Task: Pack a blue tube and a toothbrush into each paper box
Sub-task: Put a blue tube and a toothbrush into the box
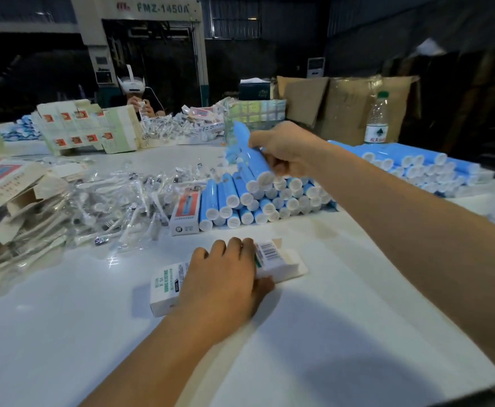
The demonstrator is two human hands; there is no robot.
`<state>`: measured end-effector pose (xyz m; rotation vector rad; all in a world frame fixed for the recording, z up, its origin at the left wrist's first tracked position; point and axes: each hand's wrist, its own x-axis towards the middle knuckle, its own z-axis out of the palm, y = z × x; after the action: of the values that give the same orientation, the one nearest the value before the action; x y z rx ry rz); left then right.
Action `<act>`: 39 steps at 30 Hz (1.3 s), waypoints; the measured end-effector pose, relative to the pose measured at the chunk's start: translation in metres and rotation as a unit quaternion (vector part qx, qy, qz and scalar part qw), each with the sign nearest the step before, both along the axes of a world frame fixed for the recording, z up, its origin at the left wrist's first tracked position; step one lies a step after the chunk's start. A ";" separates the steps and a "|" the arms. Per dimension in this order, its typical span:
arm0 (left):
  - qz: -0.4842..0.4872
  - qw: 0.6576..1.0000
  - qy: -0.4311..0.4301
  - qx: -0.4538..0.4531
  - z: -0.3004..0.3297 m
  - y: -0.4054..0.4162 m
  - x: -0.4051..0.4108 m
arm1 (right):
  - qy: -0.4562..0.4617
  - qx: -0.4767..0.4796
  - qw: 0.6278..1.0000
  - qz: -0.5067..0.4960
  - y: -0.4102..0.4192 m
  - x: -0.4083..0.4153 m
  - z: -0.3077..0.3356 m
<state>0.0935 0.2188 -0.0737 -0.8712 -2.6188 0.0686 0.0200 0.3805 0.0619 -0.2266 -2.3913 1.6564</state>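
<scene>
A white paper box (167, 289) with green print lies flat on the white table (64, 333), its right end flap open. My left hand (225, 283) rests on it, fingers curled over its far edge. Behind it stands a stack of blue tubes (269, 201) with white caps. My right hand (287, 151) grips one blue tube (250, 161) at the top of that stack, lifted at a slant. Wrapped toothbrushes (117, 207) lie in a loose heap to the left of the tubes.
A closed box (185, 212) leans against the tube stack. Flattened and finished boxes (11, 195) pile at the left. More blue tubes (416, 165) and a water bottle (377, 118) sit at the right. Another person (140, 95) works at the far side.
</scene>
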 end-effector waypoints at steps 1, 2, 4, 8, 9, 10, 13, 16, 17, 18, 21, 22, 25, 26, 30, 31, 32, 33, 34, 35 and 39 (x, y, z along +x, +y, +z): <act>0.005 1.000 0.001 0.002 0.001 0.000 -0.001 | 0.000 -0.082 0.997 0.004 0.008 0.012 -0.005; 0.010 1.000 0.005 0.006 0.002 0.000 -0.002 | -0.001 -0.153 0.988 0.010 0.015 0.025 -0.013; 0.021 0.999 0.013 0.020 0.004 -0.001 -0.003 | -0.004 -0.258 0.966 0.021 0.027 0.048 -0.034; 0.043 0.997 0.024 0.053 0.006 -0.001 -0.002 | -0.005 -0.343 0.939 -0.023 0.037 0.079 -0.078; 0.048 0.997 0.028 0.056 0.006 -0.001 -0.002 | 0.001 -0.353 0.935 -0.032 0.037 0.083 -0.085; 0.051 0.997 0.033 0.056 0.006 -0.001 -0.001 | 0.012 -0.363 0.931 -0.036 0.038 0.084 -0.089; 0.056 0.996 0.041 0.050 0.006 -0.001 0.000 | 0.062 -0.383 0.920 -0.059 0.038 0.083 -0.093; 0.059 0.996 0.043 0.057 0.006 0.000 0.001 | 0.086 -0.375 0.920 -0.076 0.033 0.083 -0.096; 0.060 0.995 0.043 0.060 0.006 0.001 0.002 | 0.086 -0.360 0.926 -0.071 0.029 0.085 -0.099; 0.060 0.995 0.044 0.062 0.006 0.001 0.002 | 0.084 -0.347 0.932 -0.061 0.026 0.086 -0.101; 0.065 0.995 0.046 0.063 0.005 -0.002 0.000 | 0.086 -0.339 0.937 -0.028 0.019 0.089 -0.103; 0.068 0.994 0.045 0.066 0.005 -0.003 -0.001 | 0.083 -0.358 0.930 -0.030 0.018 0.089 -0.101; 0.074 0.993 0.046 0.080 0.006 -0.004 -0.001 | 0.073 -0.419 0.904 -0.049 0.020 0.090 -0.096; 0.076 0.992 0.048 0.084 0.007 -0.003 0.000 | 0.075 -0.413 0.906 -0.052 0.021 0.090 -0.097; 0.094 0.990 0.052 0.087 0.008 -0.005 0.000 | 0.103 -0.299 0.948 -0.043 0.023 0.090 -0.106; 0.096 0.990 0.051 0.089 0.009 -0.006 0.000 | 0.117 -0.292 0.948 -0.042 0.023 0.090 -0.108; 0.096 0.990 0.053 0.091 0.009 -0.007 0.000 | 0.133 -0.295 0.945 -0.048 0.022 0.090 -0.108; 0.094 0.990 0.056 0.091 0.009 -0.006 0.001 | 0.148 -0.302 0.940 -0.061 0.022 0.090 -0.109; 0.092 0.990 0.060 0.089 0.008 -0.006 0.002 | 0.161 -0.308 0.935 -0.076 0.022 0.089 -0.109; 0.089 0.990 0.062 0.087 0.008 -0.005 0.003 | 0.172 -0.312 0.930 -0.091 0.021 0.089 -0.109; 0.084 0.992 0.048 0.086 0.007 -0.004 0.003 | 0.185 -0.285 0.933 -0.120 0.020 0.092 -0.111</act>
<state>0.0962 0.2146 -0.0663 -0.5731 -2.5577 -0.0678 0.1121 0.4005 -0.0490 -0.2570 -1.5104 2.0135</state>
